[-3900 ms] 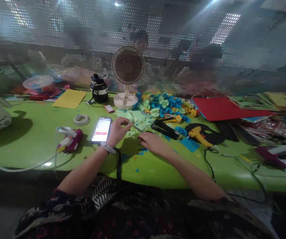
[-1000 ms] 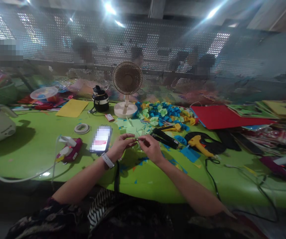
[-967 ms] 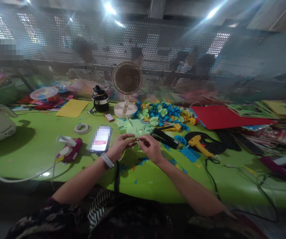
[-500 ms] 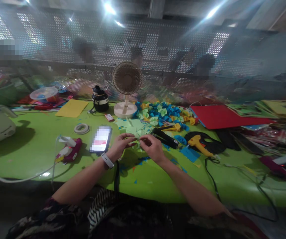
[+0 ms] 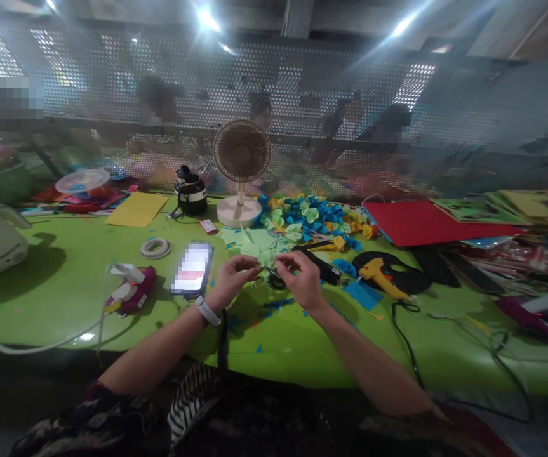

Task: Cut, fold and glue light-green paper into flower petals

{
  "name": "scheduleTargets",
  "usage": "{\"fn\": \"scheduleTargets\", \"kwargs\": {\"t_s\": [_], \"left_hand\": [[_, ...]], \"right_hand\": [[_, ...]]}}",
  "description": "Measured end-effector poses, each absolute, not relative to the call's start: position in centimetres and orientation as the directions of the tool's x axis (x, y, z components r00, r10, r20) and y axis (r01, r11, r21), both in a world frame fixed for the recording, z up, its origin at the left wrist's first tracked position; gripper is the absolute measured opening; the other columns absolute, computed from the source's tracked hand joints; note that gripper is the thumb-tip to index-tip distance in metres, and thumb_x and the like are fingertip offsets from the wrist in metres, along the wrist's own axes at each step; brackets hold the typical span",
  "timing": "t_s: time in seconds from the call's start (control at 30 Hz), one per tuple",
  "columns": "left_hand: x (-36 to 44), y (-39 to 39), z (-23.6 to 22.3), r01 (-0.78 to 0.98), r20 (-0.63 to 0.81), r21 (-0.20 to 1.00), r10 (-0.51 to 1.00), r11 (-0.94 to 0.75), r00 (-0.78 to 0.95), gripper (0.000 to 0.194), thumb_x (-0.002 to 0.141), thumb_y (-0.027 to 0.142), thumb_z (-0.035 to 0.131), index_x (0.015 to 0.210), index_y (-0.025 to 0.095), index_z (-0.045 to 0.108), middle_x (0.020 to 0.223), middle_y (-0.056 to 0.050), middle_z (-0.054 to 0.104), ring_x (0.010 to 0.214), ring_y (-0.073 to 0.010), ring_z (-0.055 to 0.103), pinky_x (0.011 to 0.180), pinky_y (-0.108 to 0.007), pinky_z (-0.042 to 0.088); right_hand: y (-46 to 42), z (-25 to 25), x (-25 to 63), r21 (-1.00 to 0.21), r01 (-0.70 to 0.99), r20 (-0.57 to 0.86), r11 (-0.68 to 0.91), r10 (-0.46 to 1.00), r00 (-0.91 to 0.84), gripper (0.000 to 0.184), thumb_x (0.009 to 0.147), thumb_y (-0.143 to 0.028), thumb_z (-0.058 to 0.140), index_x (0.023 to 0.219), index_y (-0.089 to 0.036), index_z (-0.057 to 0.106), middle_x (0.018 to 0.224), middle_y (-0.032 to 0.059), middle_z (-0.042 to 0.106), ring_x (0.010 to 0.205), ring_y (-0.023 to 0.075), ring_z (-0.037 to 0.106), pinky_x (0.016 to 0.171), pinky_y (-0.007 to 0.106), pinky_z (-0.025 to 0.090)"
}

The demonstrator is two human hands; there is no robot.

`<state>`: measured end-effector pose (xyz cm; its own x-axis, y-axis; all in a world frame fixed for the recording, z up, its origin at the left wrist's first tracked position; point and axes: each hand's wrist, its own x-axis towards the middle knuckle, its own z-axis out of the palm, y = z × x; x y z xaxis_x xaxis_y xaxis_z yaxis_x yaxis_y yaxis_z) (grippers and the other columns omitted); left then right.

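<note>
My left hand (image 5: 234,279), wearing a white wristband (image 5: 207,311), is closed in a pinch at a small pale green paper piece (image 5: 267,261). From the other side, the thumb and fingertips of my right hand (image 5: 303,280) pinch at it too. Fingers partly cover the piece, and its exact shape is blurred. Just below the fingertips shows a dark curved object (image 5: 277,279), too hidden to name. Behind the hands lie pale green paper sheets (image 5: 249,238). A black stapler-like tool (image 5: 324,266) is close to my right hand.
Folded paper flowers (image 5: 314,212) are heaped behind, beside a desk fan (image 5: 242,152). A phone (image 5: 192,270) and power strip (image 5: 131,292) lie left. A yellow glue gun (image 5: 379,277) and red paper (image 5: 435,222) lie right. Blue scraps (image 5: 278,306) litter the green table (image 5: 297,362).
My right hand has shifted slightly right and its fingers have spread a little from the left hand's. The green piece sits lower between them, and a dark curved object now shows below.
</note>
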<state>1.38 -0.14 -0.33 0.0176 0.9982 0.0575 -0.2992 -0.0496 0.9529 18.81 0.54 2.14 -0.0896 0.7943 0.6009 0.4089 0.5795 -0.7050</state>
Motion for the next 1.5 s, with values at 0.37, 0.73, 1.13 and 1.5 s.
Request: {"fn": "scheduleTargets", "kwargs": {"t_s": [0.37,0.73,1.13,1.5], "left_hand": [[1.2,-1.2,-0.2,0.039,0.396,0.918,0.918,-0.395,-0.010,0.011,0.066,0.026,0.080,0.073,0.022,0.073,0.091,-0.007,0.063,0.086,-0.0178,0.059,0.074,-0.027,0.052],[1.4,-1.7,-0.2,0.077,0.428,0.901,0.904,-0.427,-0.002,0.010,0.065,0.024,0.081,0.067,0.023,0.071,0.087,-0.007,0.064,0.088,-0.0203,0.060,0.088,-0.032,0.048],[1.2,-1.8,-0.3,0.253,0.572,0.775,0.813,-0.579,0.109,0.005,0.076,0.020,0.070,0.079,0.023,0.072,0.094,-0.008,0.065,0.092,-0.0199,0.061,0.088,-0.032,0.049],[1.0,-1.6,-0.4,0.429,0.749,0.517,0.634,-0.741,0.192,0.007,0.083,0.017,0.063,0.088,0.020,0.067,0.095,-0.007,0.066,0.089,-0.0178,0.064,0.079,-0.030,0.052]], "right_hand": [[-0.2,2.4,18.9,-0.535,0.453,0.754,0.713,0.645,-0.125,0.010,0.087,-0.025,0.057,0.087,-0.022,0.066,0.084,0.0044,0.067,0.070,0.0150,0.060,0.065,0.028,0.052],[-0.9,2.4,18.9,-0.449,0.483,0.791,0.752,0.586,-0.177,0.012,0.087,-0.022,0.057,0.092,-0.024,0.068,0.086,0.0057,0.070,0.082,0.0186,0.064,0.073,0.033,0.055],[-0.4,2.3,19.2,-0.385,0.496,0.790,0.778,0.556,-0.259,0.013,0.088,-0.021,0.056,0.093,-0.024,0.068,0.086,0.0059,0.068,0.084,0.0191,0.064,0.077,0.033,0.054],[-0.3,2.3,19.3,-0.326,0.543,0.806,0.774,0.528,-0.268,0.023,0.084,-0.019,0.058,0.107,-0.023,0.061,0.090,0.0050,0.066,0.067,0.0142,0.061,0.066,0.027,0.054]]}}
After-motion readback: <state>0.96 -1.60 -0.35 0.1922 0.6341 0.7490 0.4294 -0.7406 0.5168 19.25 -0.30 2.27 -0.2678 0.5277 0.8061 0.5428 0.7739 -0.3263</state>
